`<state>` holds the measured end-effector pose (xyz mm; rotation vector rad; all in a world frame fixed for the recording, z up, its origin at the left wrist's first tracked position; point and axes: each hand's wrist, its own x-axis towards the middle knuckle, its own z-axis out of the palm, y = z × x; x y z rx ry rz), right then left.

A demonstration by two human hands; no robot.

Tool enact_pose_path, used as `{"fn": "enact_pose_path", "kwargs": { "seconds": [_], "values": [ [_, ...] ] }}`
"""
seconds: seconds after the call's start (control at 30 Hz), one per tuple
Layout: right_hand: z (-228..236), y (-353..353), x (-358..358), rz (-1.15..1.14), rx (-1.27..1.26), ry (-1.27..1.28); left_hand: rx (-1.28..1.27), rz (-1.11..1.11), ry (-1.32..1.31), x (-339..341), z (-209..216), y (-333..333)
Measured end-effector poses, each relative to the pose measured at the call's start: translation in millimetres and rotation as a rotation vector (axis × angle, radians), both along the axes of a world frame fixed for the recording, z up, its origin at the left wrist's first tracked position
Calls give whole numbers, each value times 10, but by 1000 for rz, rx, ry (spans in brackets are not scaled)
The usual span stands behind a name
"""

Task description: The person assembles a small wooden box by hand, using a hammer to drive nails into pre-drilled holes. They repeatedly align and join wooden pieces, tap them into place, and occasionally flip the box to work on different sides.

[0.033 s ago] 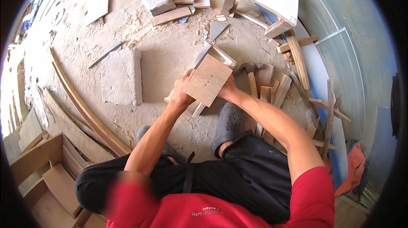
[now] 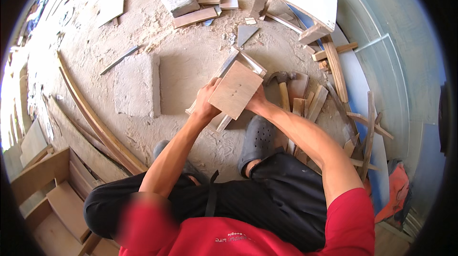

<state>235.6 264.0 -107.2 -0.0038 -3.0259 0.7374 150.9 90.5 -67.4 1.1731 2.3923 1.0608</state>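
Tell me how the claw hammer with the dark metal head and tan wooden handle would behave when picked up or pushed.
The hammer will probably feel head-heavy, since its metal head sits at one end of a wooden handle. It should stay stiff: that handle looks straight. It seems unlikely to roll far, because the head juts sideways.

2 lines of pale lettering (image 2: 232, 238) on the red shirt (image 2: 202, 238).

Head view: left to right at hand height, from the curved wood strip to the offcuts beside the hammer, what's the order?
Curved wood strip → pale slab → left hand → square wooden board → right hand → hammer → wood offcuts.
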Motion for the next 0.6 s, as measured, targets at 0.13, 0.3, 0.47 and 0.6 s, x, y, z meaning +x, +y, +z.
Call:
{"fn": "enact_pose_path", "kwargs": {
  "seconds": [0.13,0.3,0.47,0.6],
  "values": [
    [59,-138,-21,-194,-401,-112,25,-89,-48,-133,-36,-130],
    [-78,-192,-56,-185,-248,93,56,-146,-54,-269,25,-367],
    [-983,64,161,-237,-406,-63,79,-178,-8,-210,-32,-339],
    [-1223,96,165,-112,-152,-76,135,-182,4,-174,-108,-364]
  ]
}}
